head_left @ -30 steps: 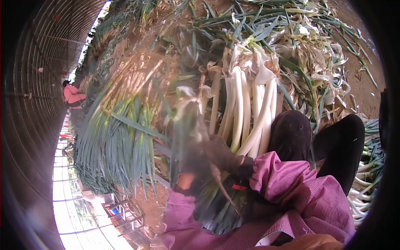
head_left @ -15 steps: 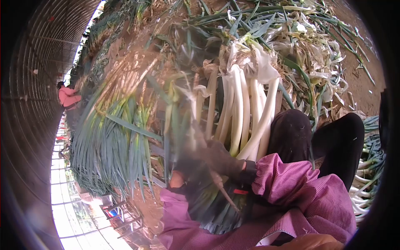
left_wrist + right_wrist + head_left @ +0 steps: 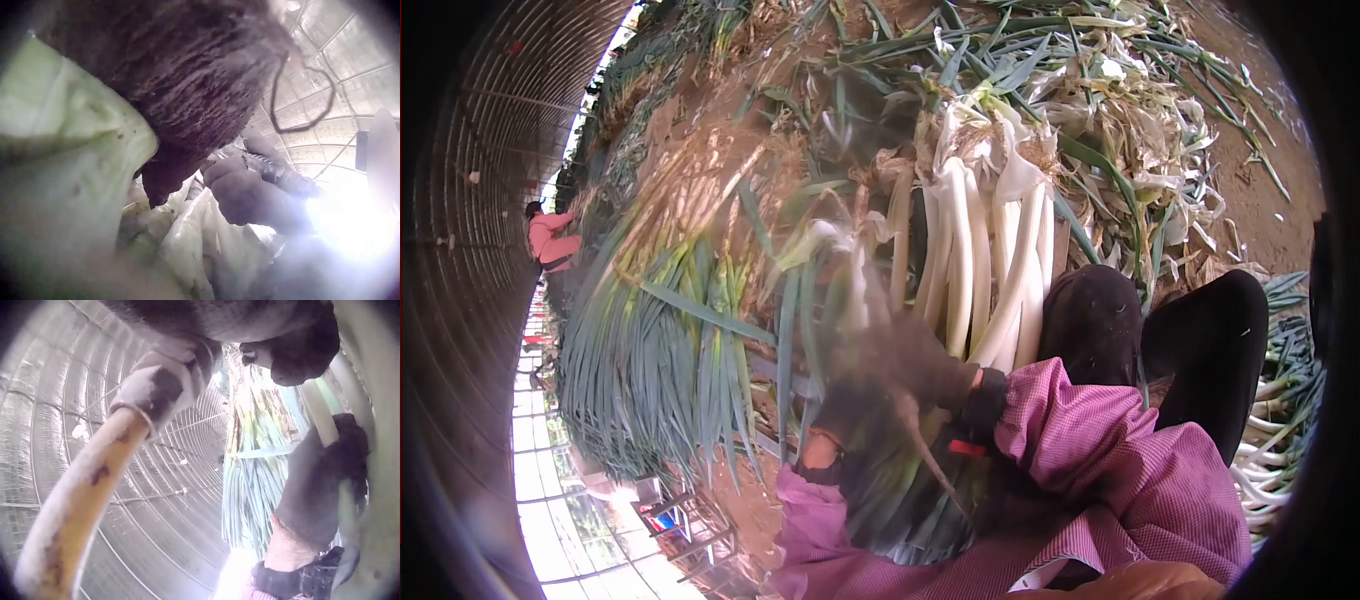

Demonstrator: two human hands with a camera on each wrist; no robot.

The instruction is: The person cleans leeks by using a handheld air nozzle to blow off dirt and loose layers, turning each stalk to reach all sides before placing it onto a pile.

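Note:
My left hand (image 3: 847, 405), in a dark glove, grips a leek (image 3: 855, 290) that is blurred in the head view. The left wrist view shows that glove (image 3: 187, 81) lying on the leek's pale green sheath (image 3: 62, 162). In the right wrist view the left hand (image 3: 319, 487) wraps round the pale stalk (image 3: 322, 412). My right hand (image 3: 930, 372), also gloved, holds a tool by its tan handle (image 3: 922, 440), right beside the left hand. The handle (image 3: 81, 519) juts out of the right glove (image 3: 250, 325).
A stack of peeled white leeks (image 3: 990, 260) leans against my dark-trousered knees (image 3: 1100, 320). Green leek tops (image 3: 660, 350) lie in a heap to the left, more leeks (image 3: 1270, 440) at the right. Husks litter the soil (image 3: 1260, 200). Another person (image 3: 545, 240) crouches far left.
Both hands and the held leek have shifted a little up and left in the head view. The leek stays blurred with motion. The white stack has not moved.

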